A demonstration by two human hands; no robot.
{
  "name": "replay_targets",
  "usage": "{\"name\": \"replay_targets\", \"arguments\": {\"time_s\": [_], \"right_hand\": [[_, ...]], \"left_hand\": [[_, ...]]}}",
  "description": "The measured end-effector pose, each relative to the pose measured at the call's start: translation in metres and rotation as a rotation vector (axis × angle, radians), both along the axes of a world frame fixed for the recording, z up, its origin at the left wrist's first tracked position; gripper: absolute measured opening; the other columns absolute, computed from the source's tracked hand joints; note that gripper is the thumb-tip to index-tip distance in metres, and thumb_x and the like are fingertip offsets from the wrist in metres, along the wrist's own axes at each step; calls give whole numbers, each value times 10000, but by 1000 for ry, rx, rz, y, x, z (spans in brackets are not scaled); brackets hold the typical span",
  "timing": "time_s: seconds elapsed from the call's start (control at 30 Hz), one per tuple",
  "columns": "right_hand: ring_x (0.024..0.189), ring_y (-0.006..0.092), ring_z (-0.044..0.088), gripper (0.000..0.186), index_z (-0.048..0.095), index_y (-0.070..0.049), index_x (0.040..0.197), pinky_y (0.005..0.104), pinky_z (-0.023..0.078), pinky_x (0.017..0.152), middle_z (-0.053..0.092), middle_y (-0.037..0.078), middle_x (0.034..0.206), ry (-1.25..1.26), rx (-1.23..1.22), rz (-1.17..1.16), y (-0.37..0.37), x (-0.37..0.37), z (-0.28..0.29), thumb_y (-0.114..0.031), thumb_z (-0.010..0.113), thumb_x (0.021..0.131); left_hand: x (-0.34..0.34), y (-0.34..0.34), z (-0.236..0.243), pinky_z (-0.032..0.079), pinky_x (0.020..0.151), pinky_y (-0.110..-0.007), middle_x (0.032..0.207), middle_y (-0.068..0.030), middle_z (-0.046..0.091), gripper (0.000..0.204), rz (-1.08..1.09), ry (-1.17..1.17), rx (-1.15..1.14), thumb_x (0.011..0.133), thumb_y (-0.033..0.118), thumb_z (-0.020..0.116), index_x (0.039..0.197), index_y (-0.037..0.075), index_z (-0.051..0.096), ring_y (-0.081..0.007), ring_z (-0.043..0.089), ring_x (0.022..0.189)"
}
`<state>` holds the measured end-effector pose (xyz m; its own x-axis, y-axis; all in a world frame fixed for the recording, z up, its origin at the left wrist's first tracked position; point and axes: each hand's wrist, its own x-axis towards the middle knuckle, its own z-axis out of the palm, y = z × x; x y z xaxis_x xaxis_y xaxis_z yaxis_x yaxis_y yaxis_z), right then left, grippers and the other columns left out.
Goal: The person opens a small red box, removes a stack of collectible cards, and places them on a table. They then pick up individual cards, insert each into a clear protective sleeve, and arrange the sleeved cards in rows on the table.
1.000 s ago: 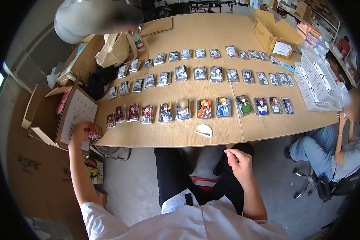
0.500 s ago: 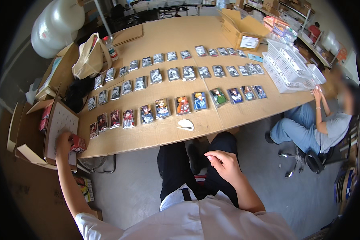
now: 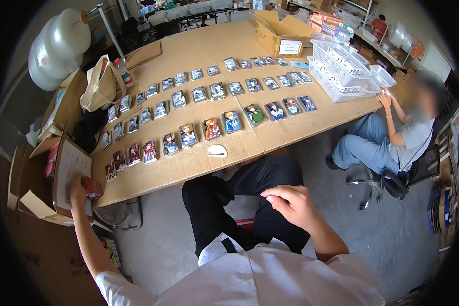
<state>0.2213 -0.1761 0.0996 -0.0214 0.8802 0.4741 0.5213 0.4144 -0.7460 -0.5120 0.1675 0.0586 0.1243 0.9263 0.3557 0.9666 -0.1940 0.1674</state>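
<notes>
A long wooden table (image 3: 199, 51) carries three rows of small flat picture packets (image 3: 188, 133) running toward its right edge, with a brown cardboard box (image 3: 278, 35) bearing a white rectangular label and a white plastic basket (image 3: 336, 69) at its far right corner. At the table's near left corner, the left hand (image 3: 77, 189) pinches a small red packet (image 3: 93, 187) beside an open box flap with a white sheet (image 3: 72, 176). The right hand (image 3: 289, 203) hangs loosely curled and empty above the lap.

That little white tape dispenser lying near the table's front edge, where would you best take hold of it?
Probably across its two long sides, coming straight down from above. The white tape dispenser lies flat and low on the wooden table, with bare wood all round it, so fingers can close on both sides. The right hand, empty over the lap, is nearer.
</notes>
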Motion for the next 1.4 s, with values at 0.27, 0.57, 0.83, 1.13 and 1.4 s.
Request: {"name": "replay_targets", "arguments": {"time_s": [0.27, 0.57, 0.83, 1.13, 1.4], "right_hand": [[592, 123, 662, 101, 780, 5, 1053, 271, 508, 547, 703, 68, 745, 42, 102, 65, -7, -5, 37, 8, 712, 978], [634, 85, 618, 166, 756, 20, 1106, 241, 490, 592, 665, 38, 744, 138, -207, 88, 73, -25, 8, -115, 670, 1063], [860, 298, 733, 300, 726, 7, 1213, 404, 589, 799, 699, 169, 1084, -258, -48, -189, 187, -42, -100, -189, 759, 988], [1026, 352, 693, 328, 762, -110, 1143, 462, 555, 860, 685, 104, 1089, -530, 114, -386, 224, -49, -146, -372, 782, 946], [1163, 328, 586, 525, 686, -69, 1330, 503, 425, 1045, 649, 114, 1366, -895, 129, -310, 189, -19, -164, -333, 778, 885]], "left_hand": [[33, -36, 47, 497, 878, -516, 1054, -223, 646, 95, 129, 159, 344, 1010, 41, 582, 1101, 27, 606, -454, 617, 1031], [186, -102, 84, 538, 837, -426, 1021, -135, 646, 127, -3, -110, 781, 991, 74, 709, 1094, 42, 642, -341, 638, 938], [294, -136, 36, 616, 610, -252, 1002, -23, 628, 199, -282, -1260, 182, 1141, 160, 539, 1269, 36, 626, -84, 675, 855], [291, -81, -15, 590, 594, -274, 1011, -30, 650, 147, -236, -1453, -103, 1136, 149, 531, 1234, 62, 597, -101, 661, 824], [284, -36, -80, 522, 559, -229, 998, -49, 677, 170, -274, -1485, -463, 1111, 117, 569, 1246, 29, 626, -88, 640, 764]]}}
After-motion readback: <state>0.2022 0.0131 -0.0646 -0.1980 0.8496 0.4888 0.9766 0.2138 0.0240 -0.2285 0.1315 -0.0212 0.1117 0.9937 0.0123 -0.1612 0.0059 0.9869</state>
